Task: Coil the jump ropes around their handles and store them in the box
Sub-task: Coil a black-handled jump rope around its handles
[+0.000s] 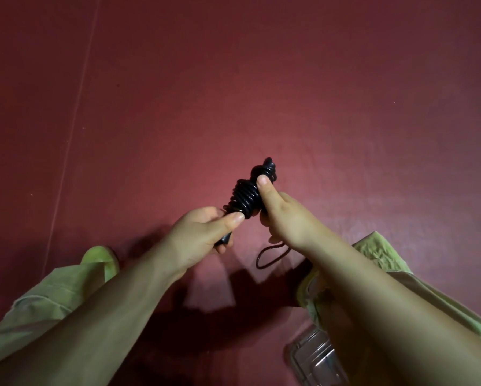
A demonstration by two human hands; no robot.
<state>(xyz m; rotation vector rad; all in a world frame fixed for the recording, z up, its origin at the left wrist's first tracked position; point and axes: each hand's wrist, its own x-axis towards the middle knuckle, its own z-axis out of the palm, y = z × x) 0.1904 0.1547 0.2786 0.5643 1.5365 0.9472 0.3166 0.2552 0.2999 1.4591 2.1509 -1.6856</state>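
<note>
Head view: a black jump rope (245, 195) is held up between two bare hands over a dark red floor (289, 79).
Left hand: the left hand (203, 232) is curled round the lower end of the handles (225, 240), the thumb laid along the bottom of the coil; a black tip is seen poking out beneath the fingers.
Right hand: the right hand (282, 215) is closed on the upper side of the bundle, the thumb pressed against the wound turns near the top.
Coil: many tight black turns are stacked along the handles between the two hands, and a knobbly end is seen beyond the right thumb.
Loose end: a short loop of cord (271, 256) hangs just below the right hand; whether it is the last of this rope cannot be told.
Box: a clear container (314, 358) is seen on the floor under the right forearm, well apart from the rope and partly hidden by the arm; its contents cannot be made out.
Done so far: the winding of this rope is judged to be nearly finished, most of its length being taken up.
Left to do: the hanging loop is still to be wound or tucked in, and the bundle is yet to be placed in the box; no other ropes are shown, so how many remain cannot be judged.
Clothing: pale green sleeves (38, 302) are pushed back on both arms.
</note>
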